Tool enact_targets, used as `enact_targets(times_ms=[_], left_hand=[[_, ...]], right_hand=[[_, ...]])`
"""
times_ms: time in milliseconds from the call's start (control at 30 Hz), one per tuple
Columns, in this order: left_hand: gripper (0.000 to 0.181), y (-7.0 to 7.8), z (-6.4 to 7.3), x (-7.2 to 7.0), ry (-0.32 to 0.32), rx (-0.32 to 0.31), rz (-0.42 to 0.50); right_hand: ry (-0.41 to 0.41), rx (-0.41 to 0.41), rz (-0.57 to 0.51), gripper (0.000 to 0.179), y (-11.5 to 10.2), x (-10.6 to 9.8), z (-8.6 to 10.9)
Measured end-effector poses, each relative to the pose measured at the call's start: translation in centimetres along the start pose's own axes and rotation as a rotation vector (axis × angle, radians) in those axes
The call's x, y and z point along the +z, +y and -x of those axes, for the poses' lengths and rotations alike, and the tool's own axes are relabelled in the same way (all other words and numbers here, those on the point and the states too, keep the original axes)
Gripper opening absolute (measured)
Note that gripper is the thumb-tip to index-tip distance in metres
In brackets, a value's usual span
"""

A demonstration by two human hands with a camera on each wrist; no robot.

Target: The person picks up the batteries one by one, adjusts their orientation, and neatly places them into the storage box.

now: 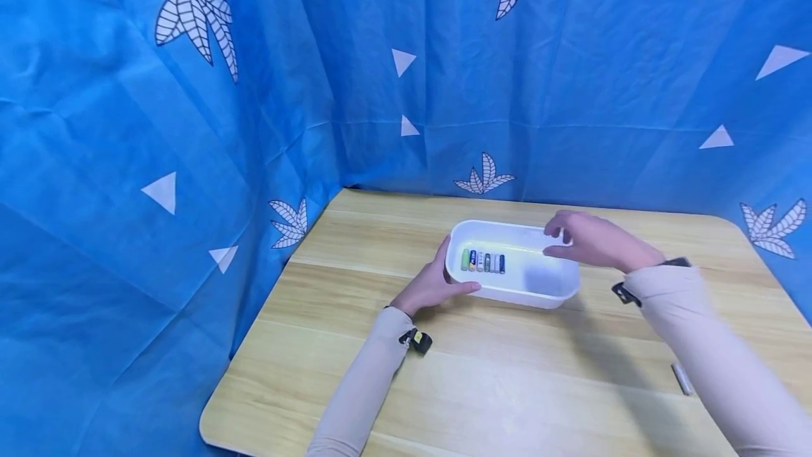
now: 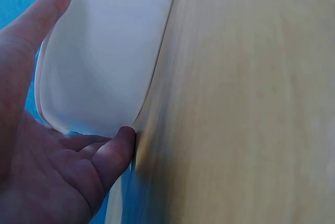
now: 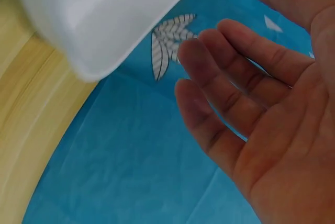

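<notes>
A white oblong plastic tub stands on the wooden table. Inside it, toward the left end, several small batteries lie side by side in a row, the leftmost ones green and blue. My left hand grips the tub's left end, thumb along the near rim and fingers round the outside. In the left wrist view, fingertips press low on the tub's end wall. Over the right end hovers my right hand, its fingers loosely bent with nothing between them; the right wrist view shows the bare palm.
On the table, a small grey cylinder-like thing lies at the right beside my right sleeve. A blue curtain with white leaves and triangles hangs behind the table and along its left side.
</notes>
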State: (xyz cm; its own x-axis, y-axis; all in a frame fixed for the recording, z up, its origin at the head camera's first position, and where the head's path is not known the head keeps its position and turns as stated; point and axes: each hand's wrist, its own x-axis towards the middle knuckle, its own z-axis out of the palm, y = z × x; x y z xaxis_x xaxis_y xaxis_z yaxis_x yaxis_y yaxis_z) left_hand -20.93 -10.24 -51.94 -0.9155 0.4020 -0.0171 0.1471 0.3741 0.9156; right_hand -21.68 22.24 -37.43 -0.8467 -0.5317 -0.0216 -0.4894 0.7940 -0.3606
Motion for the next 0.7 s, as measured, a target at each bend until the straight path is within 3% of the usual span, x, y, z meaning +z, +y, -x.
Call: enact_targets(times_ms=[300,500,700], left_hand=[[0.125,0.2,0.0,-0.1,-0.006,0.034,-0.002],[0.125,0.1,0.1,-0.1,0.002,0.026,0.014],[0.125,0.2,0.1,0.1,0.000,0.021,0.007]], right_hand=[[0.015,0.080,-0.033,0.043,3.5,-0.2,7.2],[0.024,0.154,-0.050,0.044,5.8,1.2,11.5],[0.108,0.141,-0.128,0.036,7.6,3.2,15.4]])
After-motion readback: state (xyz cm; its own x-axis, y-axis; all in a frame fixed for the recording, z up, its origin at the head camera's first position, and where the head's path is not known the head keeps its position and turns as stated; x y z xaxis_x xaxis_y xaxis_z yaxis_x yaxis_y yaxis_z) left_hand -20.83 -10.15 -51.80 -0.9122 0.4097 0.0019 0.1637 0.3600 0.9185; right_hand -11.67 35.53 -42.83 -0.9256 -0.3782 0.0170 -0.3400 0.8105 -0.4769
